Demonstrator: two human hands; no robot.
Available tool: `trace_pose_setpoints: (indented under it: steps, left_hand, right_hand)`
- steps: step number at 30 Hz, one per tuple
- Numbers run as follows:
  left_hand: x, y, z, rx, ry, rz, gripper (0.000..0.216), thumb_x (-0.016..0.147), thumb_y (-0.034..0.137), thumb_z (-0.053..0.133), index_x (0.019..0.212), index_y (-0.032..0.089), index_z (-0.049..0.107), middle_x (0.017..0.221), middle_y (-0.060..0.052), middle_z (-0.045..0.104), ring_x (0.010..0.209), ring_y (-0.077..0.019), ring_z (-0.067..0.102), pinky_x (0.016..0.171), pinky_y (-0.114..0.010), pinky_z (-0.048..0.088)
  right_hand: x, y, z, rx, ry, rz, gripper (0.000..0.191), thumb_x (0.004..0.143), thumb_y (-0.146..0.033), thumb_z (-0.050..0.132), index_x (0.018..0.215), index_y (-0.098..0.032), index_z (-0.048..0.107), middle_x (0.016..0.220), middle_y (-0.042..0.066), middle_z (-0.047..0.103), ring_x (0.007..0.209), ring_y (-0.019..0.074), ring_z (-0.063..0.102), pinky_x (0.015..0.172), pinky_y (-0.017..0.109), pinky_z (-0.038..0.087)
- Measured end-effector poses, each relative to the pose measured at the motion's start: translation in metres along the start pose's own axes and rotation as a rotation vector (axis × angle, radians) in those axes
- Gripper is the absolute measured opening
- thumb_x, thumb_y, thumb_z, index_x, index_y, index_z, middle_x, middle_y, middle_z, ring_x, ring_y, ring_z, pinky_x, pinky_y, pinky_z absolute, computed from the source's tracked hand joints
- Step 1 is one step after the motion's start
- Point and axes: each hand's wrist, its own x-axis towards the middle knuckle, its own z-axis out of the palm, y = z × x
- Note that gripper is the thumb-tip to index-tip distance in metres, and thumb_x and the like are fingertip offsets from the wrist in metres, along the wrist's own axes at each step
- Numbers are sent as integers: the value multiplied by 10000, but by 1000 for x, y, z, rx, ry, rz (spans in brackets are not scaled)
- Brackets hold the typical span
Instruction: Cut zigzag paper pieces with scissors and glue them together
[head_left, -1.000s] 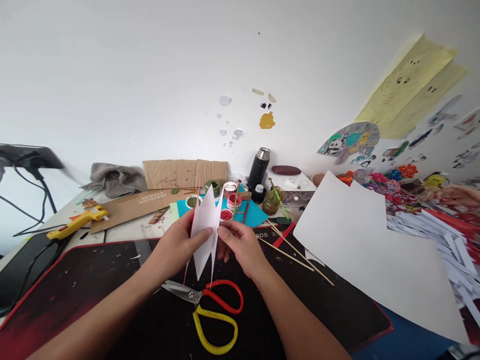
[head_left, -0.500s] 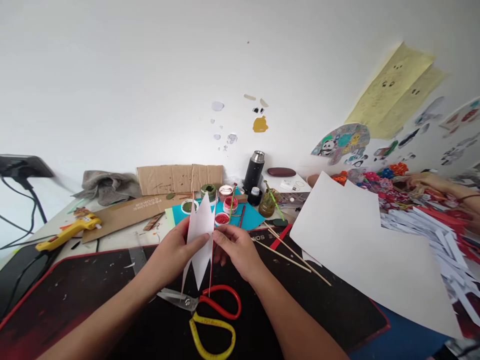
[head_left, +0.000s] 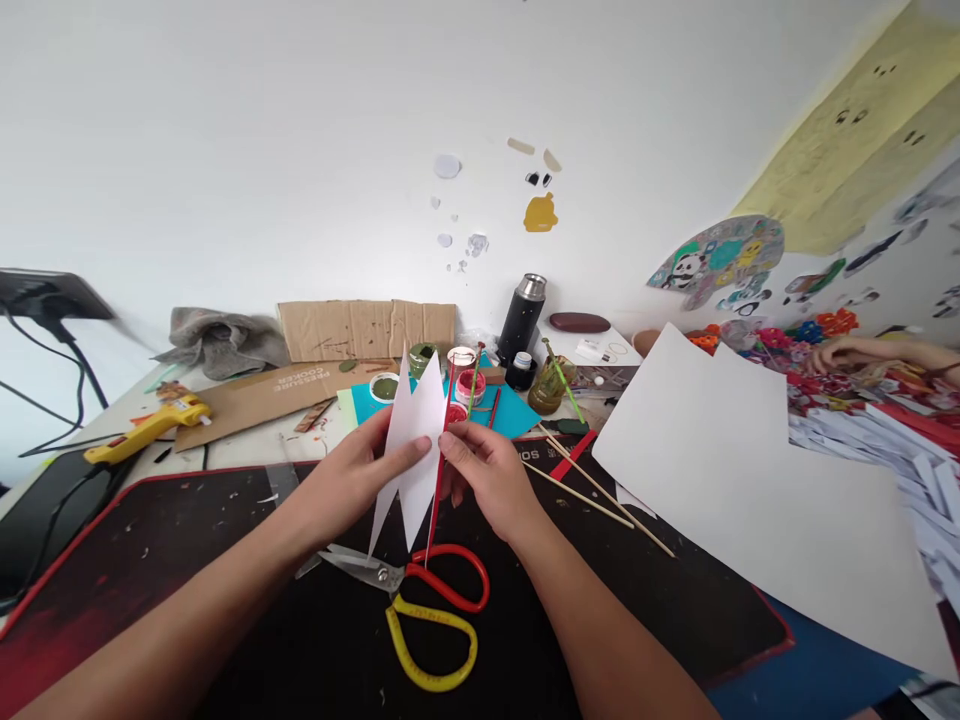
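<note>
A white paper piece (head_left: 420, 440), folded into pointed flaps, stands upright between my two hands. My left hand (head_left: 379, 460) grips it from the left, thumb flat across its white face. At its right edge runs a narrow red side (head_left: 435, 500), which my right hand (head_left: 484, 465) pinches between thumb and fingers. Whether that red is the paper's other face or a separate sheet, I cannot tell. Below the paper lie scissors (head_left: 437, 690), blades apart, with one red and one yellow handle loop; the paper's lower tips partly overlap them in view.
Paint jars (head_left: 470, 387) and a black flask (head_left: 523, 318) stand behind my hands. Thin wooden sticks (head_left: 600, 480) and large white sheets (head_left: 720, 450) lie to the right. A yellow glue gun (head_left: 146, 430) is at left. Another person's hand (head_left: 847, 353) rests by coloured pieces at far right.
The folded paper has turned slightly in my hands, showing more of the red along its right edge. My view has tilted downward and shifted left a little.
</note>
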Motion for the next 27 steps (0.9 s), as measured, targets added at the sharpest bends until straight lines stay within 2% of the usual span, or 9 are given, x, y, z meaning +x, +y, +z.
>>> trace_pose_setpoints:
  steps: [4,7,13,20,27]
  left_hand:
    - [4,-9,-2,-245,-17,-22,596,941,709,693,1255,216,806,1105,-103,878,1041,-391,814,829,-457,674]
    - [9,-11,-3,-370,-30,-30,665,881,793,718,1166,203,831,1064,-122,876,1033,-388,814,796,-434,670]
    - [12,-10,-3,-375,32,-38,549,758,643,934,1073,203,840,1055,-119,879,975,-358,820,729,-371,654]
    - [12,-12,-1,-392,2,-47,521,748,590,966,1082,211,839,1074,-119,879,852,-295,821,689,-331,644]
    - [11,-7,2,-380,2,-33,522,672,541,1020,1015,192,839,972,-104,875,803,-282,812,653,-302,618]
  right_hand:
    - [0,-2,-2,58,16,-7,492,845,-654,862,990,-198,748,705,-16,667,522,156,624,433,266,455]
    - [1,-4,-3,100,12,7,504,824,-663,874,960,-196,742,706,-21,666,518,148,627,421,254,451]
    - [2,-6,-6,114,6,0,502,825,-669,867,906,-193,731,675,-18,671,514,147,639,415,232,442]
    - [2,-7,-7,108,-24,9,498,838,-662,859,939,-187,749,699,-16,667,518,143,644,418,233,449]
    - [2,-6,-6,94,-29,12,503,838,-663,866,965,-187,762,711,-13,664,531,150,650,424,240,447]
